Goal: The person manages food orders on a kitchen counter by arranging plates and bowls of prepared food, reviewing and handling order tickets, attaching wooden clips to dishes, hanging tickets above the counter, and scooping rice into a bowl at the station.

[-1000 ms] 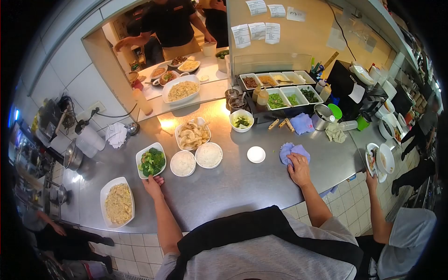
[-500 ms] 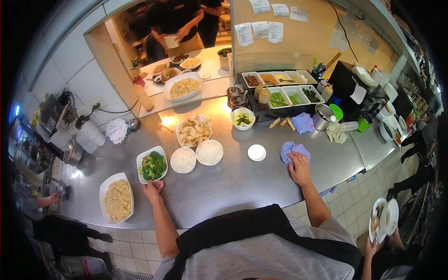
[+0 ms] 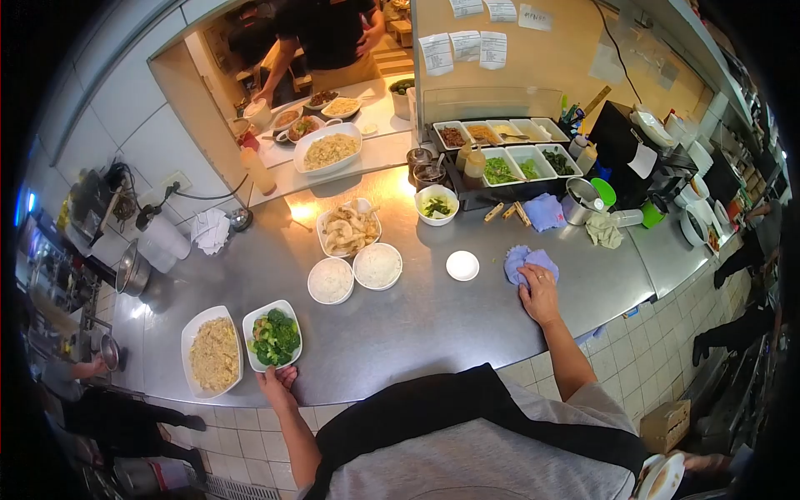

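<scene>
While L hand (image 3: 279,385) grips 1 broccoli bowl (image 3: 249,329), R hand (image 3: 540,293) rests on 1 blue cloth (image 3: 527,260) (can't tell if gripped).

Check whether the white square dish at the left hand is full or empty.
Full: green broccoli florets heap up inside the white square dish.
</scene>
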Demonstrator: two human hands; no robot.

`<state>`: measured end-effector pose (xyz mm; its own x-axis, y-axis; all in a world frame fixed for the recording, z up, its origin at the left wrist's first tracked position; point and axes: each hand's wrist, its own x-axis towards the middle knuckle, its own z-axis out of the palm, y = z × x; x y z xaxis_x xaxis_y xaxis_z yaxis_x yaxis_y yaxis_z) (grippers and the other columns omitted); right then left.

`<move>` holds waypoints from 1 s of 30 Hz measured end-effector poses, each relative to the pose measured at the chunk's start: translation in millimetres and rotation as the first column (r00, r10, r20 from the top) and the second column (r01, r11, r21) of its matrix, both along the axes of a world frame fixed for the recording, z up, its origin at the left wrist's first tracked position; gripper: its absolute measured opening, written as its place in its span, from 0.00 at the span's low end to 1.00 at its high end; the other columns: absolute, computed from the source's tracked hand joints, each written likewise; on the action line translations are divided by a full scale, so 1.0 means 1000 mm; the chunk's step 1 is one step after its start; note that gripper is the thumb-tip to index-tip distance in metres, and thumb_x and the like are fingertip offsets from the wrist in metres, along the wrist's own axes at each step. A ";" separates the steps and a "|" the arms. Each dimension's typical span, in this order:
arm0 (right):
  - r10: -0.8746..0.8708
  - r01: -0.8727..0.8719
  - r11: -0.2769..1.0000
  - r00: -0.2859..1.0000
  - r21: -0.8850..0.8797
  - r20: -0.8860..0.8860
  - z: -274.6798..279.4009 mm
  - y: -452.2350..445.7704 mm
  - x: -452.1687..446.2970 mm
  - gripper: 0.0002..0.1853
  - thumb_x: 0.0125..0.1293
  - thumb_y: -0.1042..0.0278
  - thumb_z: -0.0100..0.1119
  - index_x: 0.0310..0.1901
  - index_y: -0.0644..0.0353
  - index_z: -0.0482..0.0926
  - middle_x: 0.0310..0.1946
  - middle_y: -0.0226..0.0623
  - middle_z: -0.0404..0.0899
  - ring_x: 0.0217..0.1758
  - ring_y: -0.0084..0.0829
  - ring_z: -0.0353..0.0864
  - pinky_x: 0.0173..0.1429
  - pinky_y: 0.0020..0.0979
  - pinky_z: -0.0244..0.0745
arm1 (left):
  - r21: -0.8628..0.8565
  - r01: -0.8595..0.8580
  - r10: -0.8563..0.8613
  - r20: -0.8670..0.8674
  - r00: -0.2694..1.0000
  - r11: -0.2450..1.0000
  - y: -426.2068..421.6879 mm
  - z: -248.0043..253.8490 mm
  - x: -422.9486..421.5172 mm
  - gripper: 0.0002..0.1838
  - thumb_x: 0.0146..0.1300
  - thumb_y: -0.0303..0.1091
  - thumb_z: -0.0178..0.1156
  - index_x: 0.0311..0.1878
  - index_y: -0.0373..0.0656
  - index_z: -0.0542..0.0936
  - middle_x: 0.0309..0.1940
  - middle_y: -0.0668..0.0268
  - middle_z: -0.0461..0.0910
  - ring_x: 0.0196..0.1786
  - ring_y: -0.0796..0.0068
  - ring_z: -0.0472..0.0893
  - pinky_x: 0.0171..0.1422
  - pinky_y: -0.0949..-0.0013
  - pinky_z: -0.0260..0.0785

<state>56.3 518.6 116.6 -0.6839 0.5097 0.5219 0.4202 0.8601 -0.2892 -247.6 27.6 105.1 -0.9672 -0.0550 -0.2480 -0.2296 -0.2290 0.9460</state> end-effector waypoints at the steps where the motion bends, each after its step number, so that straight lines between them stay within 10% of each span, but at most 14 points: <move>1: -0.001 0.001 1.000 1.000 0.003 0.001 -0.001 0.000 0.000 0.21 0.50 0.73 0.58 0.49 0.56 0.75 0.50 0.40 0.73 0.55 0.43 0.69 0.61 0.40 0.61 | 0.002 0.005 -0.005 0.004 1.000 1.000 -0.002 0.000 0.001 0.17 0.64 0.31 0.47 0.55 0.40 0.63 0.28 0.56 0.77 0.25 0.67 0.81 0.28 0.72 0.76; 11: -0.013 0.013 1.000 1.000 0.004 0.006 0.000 -0.002 0.000 0.21 0.50 0.73 0.57 0.49 0.56 0.75 0.50 0.41 0.74 0.55 0.44 0.69 0.62 0.40 0.61 | 0.042 0.024 -0.026 0.047 0.999 0.999 -0.016 0.003 0.004 0.29 0.63 0.37 0.54 0.64 0.42 0.56 0.33 0.57 0.76 0.27 0.67 0.80 0.30 0.70 0.76; 15: 0.025 -0.024 1.000 0.999 -0.002 0.025 -0.014 0.005 0.001 0.22 0.50 0.75 0.55 0.50 0.60 0.74 0.51 0.46 0.73 0.56 0.45 0.69 0.62 0.40 0.61 | 0.157 -0.320 0.316 0.048 0.947 0.934 -0.036 -0.012 0.001 0.44 0.62 0.45 0.57 0.72 0.49 0.40 0.49 0.53 0.69 0.38 0.63 0.76 0.40 0.65 0.75; 22: 0.122 -0.126 0.991 0.988 0.036 0.091 -0.017 0.006 -0.002 0.22 0.55 0.76 0.52 0.54 0.62 0.71 0.53 0.48 0.72 0.59 0.47 0.67 0.64 0.43 0.59 | 0.300 -0.367 0.405 -0.073 0.911 0.880 -0.059 0.009 -0.026 0.22 0.69 0.40 0.46 0.63 0.48 0.55 0.45 0.52 0.73 0.38 0.61 0.81 0.42 0.65 0.77; 30: 0.090 -0.098 0.993 0.988 0.058 0.121 -0.019 0.008 -0.002 0.22 0.56 0.76 0.53 0.55 0.62 0.71 0.54 0.48 0.72 0.59 0.47 0.67 0.64 0.43 0.59 | 0.424 -0.347 0.425 -0.103 0.899 0.837 -0.078 -0.005 -0.111 0.21 0.70 0.31 0.43 0.64 0.41 0.55 0.52 0.49 0.69 0.45 0.53 0.78 0.46 0.57 0.80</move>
<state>54.5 527.0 97.3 -0.7862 0.4083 0.4639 0.3644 0.9125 -0.1857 -358.7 -50.7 99.9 -0.9167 -0.3716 -0.1470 0.1249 -0.6159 0.7778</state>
